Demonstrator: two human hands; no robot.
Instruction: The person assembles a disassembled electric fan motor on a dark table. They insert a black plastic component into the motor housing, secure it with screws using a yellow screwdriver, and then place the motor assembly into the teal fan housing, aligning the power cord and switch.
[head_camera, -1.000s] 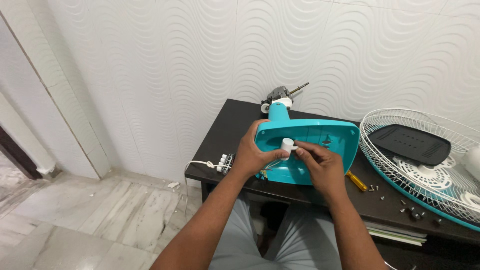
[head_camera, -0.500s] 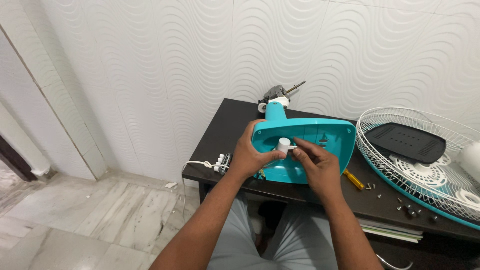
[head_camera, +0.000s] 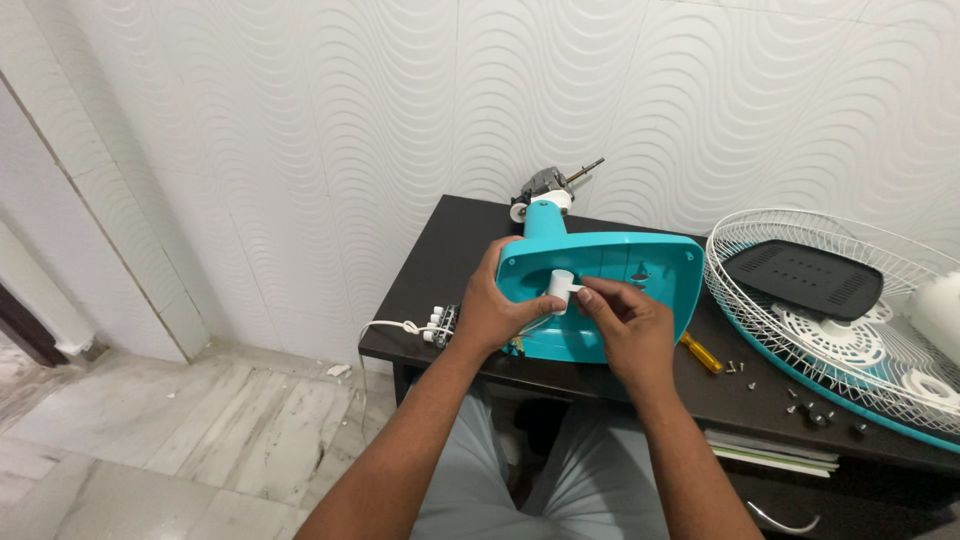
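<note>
A teal fan base (head_camera: 640, 270) lies tipped on the dark table (head_camera: 450, 250), underside toward me, its neck and bare motor (head_camera: 545, 185) pointing at the wall. My left hand (head_camera: 490, 305) grips the base's left edge. My right hand (head_camera: 620, 325) pinches a small white cylinder (head_camera: 558, 290) against the inside of the base, with thin wires showing just below it.
A white fan grille (head_camera: 800, 330) holding a black plate (head_camera: 805, 275) lies at the right. A yellow-handled screwdriver (head_camera: 700, 353) and several loose screws (head_camera: 800, 400) lie near the front edge. A white button switch block (head_camera: 438, 322) with a cord sits at the left edge.
The view has drifted slightly, so everything sits a little higher and further left. Both hands keep the same hold on the base and the cylinder.
</note>
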